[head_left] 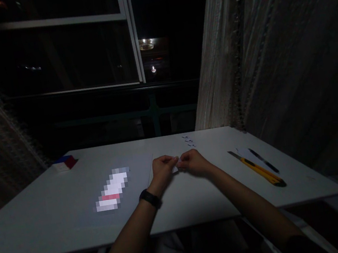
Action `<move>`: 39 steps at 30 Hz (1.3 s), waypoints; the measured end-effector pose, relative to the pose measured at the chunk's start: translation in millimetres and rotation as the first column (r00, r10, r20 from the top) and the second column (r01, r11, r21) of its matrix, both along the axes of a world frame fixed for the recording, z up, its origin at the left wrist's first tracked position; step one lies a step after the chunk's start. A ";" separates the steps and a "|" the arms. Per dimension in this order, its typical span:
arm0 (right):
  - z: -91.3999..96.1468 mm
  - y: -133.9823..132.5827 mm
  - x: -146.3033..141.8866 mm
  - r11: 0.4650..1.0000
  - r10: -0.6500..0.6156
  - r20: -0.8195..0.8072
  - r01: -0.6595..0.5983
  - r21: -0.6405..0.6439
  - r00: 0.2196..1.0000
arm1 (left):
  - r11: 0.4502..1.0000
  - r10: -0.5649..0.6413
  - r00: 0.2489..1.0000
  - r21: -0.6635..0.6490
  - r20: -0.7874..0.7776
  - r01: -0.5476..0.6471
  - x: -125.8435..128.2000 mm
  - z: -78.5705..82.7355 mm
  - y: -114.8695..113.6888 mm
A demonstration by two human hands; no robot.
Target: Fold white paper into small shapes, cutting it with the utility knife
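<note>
My left hand (163, 168) and my right hand (193, 162) meet over the middle of a white table (43, 223). Both are closed in a pinch on a small pale piece of paper (175, 168) held between their fingertips. A dark band sits on my left wrist (150, 198). Several tiny folded paper pieces (189, 141) lie on the table just beyond my hands. A large white sheet (136, 165) lies flat to the left of my left hand.
A yellow utility knife (259, 168) and a dark pen (264, 160) lie on the table's right side. A coloured cube (65, 163) sits at the far left corner. Curtains hang at right and left, with a dark window behind.
</note>
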State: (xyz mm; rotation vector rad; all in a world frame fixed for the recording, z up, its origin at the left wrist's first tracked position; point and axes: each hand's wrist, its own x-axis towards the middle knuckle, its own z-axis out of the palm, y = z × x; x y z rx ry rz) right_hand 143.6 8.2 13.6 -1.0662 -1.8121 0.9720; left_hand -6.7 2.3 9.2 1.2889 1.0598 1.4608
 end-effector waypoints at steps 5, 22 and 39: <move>0.4 -1.3 -2.6 0.999 -0.036 0.017 0.035 0.013 0.999 | 1.000 0.015 1.000 0.022 -0.002 -0.015 0.0 1.2 -1.7; 0.6 2.2 1.3 0.999 0.044 -0.032 -0.044 0.004 0.998 | 0.998 0.044 0.995 0.038 -0.093 -0.041 -0.4 4.5 -3.2; -16.5 11.2 -9.6 0.992 -0.127 -0.198 0.129 -0.004 0.972 | 0.994 -0.032 0.992 0.099 -0.121 0.044 5.1 -2.3 -3.5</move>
